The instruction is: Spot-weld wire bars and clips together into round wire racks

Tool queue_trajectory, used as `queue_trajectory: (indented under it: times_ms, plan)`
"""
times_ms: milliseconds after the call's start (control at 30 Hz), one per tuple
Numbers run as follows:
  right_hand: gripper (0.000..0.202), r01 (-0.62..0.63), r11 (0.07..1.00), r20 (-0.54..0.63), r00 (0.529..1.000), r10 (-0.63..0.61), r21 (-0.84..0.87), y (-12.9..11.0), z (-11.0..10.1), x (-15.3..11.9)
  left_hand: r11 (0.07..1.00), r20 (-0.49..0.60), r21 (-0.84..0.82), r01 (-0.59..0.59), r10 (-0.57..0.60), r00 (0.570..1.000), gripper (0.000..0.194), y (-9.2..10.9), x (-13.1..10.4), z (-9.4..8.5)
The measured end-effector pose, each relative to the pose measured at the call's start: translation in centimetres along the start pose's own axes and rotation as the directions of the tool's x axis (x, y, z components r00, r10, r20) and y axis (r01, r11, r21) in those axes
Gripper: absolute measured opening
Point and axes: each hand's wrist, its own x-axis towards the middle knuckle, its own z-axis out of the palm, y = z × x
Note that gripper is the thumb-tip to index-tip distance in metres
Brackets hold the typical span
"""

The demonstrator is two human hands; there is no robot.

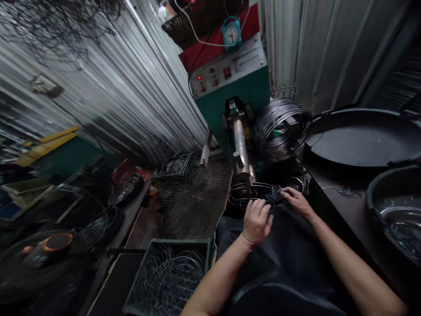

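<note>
In front of me is a round wire frame (237,202) of thin metal rings, level with the lower end of the welding machine's metal arm (241,145). At its near rim is my left hand (257,223), palm down, fingers bent over the wire and thumb apart. Beside the frame's right side, my right hand (296,202) pinches thin wire between thumb and fingertips. Small dark wire pieces lie near those fingertips, too fine to tell apart. A dark apron (272,259) covers my lap below both hands.
A green machine body (213,109) carries a teal clock (231,33). Right of it are a wire coil (283,127), a wide black tray (365,138) and a black tub (373,202). A crate (208,254) at lower left holds wire rings. More wire rings (184,197) cover the floor.
</note>
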Motion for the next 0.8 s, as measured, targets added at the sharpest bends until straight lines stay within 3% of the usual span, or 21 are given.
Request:
queue_trajectory:
  times_ms: [133,267,400,533,667,800]
  plan:
    - [0.041,0.037,0.999,-0.061,0.997,-0.037,0.005,-1.4,0.0,-0.8,0.969,0.122,0.136,0.206,-0.222,0.967,0.035,1.8,1.9,1.4]
    - [0.033,0.129,0.989,-0.080,0.988,-0.135,-0.078,-4.0,0.5,-2.4,0.961,0.203,0.085,0.265,-0.277,0.939,0.025,1.3,3.0,0.4]
    - [0.026,0.256,0.937,-0.096,0.954,-0.285,-0.237,-6.6,1.9,-4.1,0.965,0.153,-0.017,0.262,-0.257,0.954,0.024,1.1,2.3,-0.8]
    - [0.026,0.365,0.862,-0.028,0.916,-0.400,-0.351,-7.9,3.3,-4.6,0.961,0.115,-0.090,0.260,-0.249,0.962,0.016,0.7,1.4,-0.5]
    - [0.027,0.427,0.812,0.050,0.894,-0.446,-0.398,-7.4,3.3,-4.6,0.948,0.091,-0.160,0.276,-0.264,0.960,0.017,-0.6,0.8,0.1]
    - [0.031,0.407,0.800,0.039,0.899,-0.435,-0.442,-5.8,2.3,-4.9,0.891,0.016,-0.255,0.375,-0.384,0.923,0.013,-2.1,0.4,-0.1]
